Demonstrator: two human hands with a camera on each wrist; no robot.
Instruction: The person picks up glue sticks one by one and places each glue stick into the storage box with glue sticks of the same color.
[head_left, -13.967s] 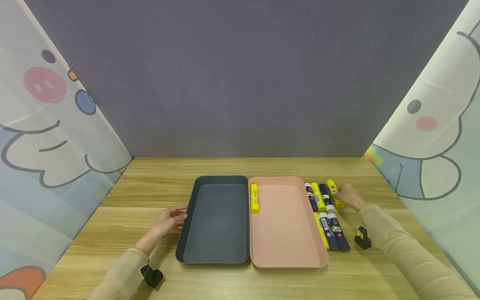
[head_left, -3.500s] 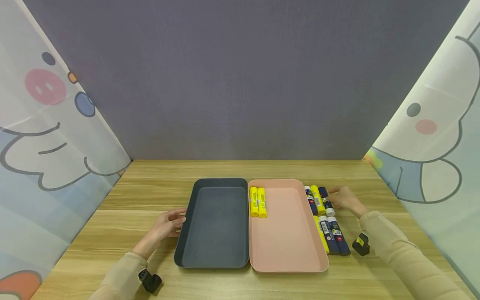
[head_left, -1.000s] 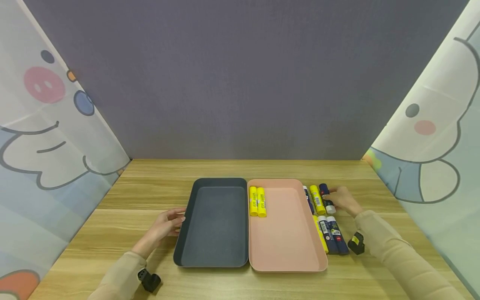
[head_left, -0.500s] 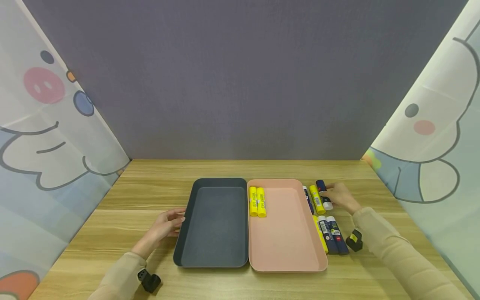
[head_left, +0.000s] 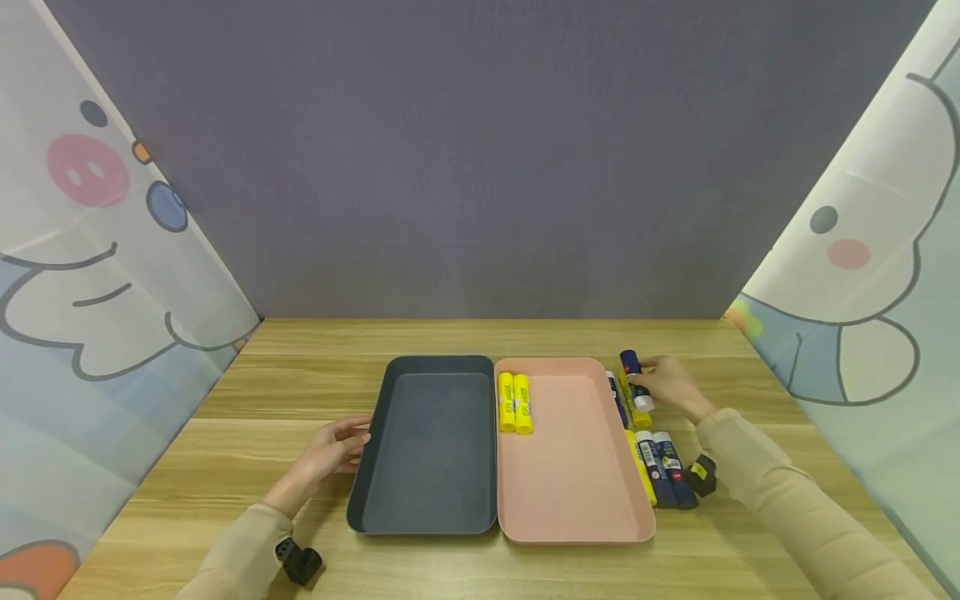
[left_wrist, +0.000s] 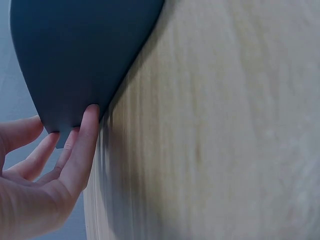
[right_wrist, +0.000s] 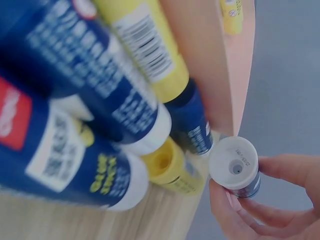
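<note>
Thumb and fingers of my right hand (head_left: 671,387) pinch a navy glue stick (head_left: 630,362) with a white end, raised above a yellow glue stick (head_left: 642,420) that it partly covers. In the right wrist view, the held stick's round white base (right_wrist: 235,162) faces the camera. My left hand (head_left: 330,454) touches the outer left wall of a dark grey tray (head_left: 431,454) with extended fingers (left_wrist: 86,135). Joined to its right side is a pink tray (head_left: 577,483), where two yellow glue sticks (head_left: 515,403) lie side by side at the upper left.
Against the pink tray's right wall lies another navy glue stick (head_left: 617,400). Nearer the front are a yellow glue stick (head_left: 642,472) and two navy ones (head_left: 664,472). A grey panel (head_left: 487,167) stands behind the wooden table (head_left: 450,571); printed sheets (head_left: 862,250) flank it.
Over the last second my right hand lifts the navy glue stick and carries it leftward. Since the oldest frame, a second yellow glue stick has joined the first in the pink tray. My left hand stays.
</note>
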